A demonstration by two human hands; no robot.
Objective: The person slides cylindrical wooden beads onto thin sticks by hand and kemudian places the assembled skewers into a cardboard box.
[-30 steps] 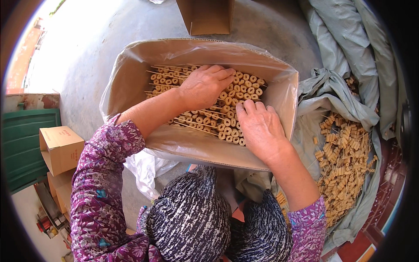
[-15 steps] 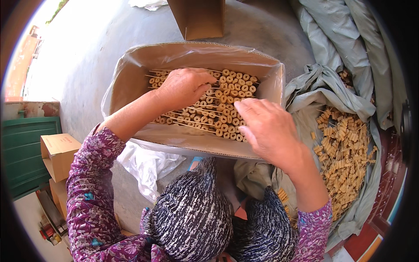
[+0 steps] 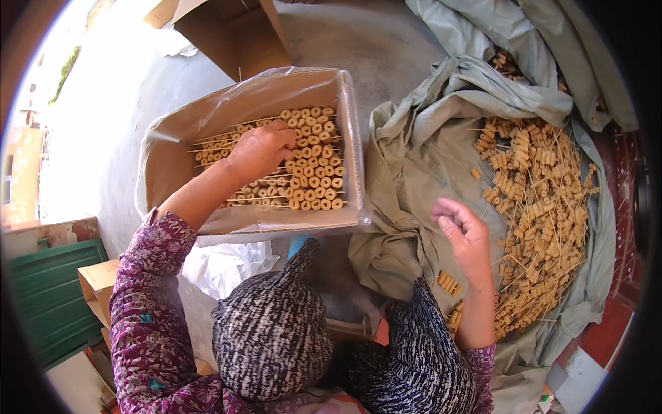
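Observation:
A cardboard box (image 3: 172, 145) lined with clear plastic sits on the floor ahead of my knees. Inside it lie rows of thin skewers threaded with small tan rings (image 3: 310, 172). My left hand (image 3: 258, 148) rests palm down on these skewers in the box. Over a grey-green cloth (image 3: 414, 165) to the right, my right hand (image 3: 465, 234) hovers with fingers loosely curled and nothing in it. Just beyond that hand, a loose heap of the same ringed skewers (image 3: 538, 207) is spread on the cloth.
An empty open carton (image 3: 234, 34) stands behind the box. A smaller carton (image 3: 96, 286) and a green crate (image 3: 48, 303) sit at my left. My knees in black-and-white patterned trousers (image 3: 276, 338) fill the lower middle. The floor is bare concrete.
My right hand has left the box and swung right over the cloth. The view has turned right, bringing the skewer heap into fuller view. My left hand stays on the skewers.

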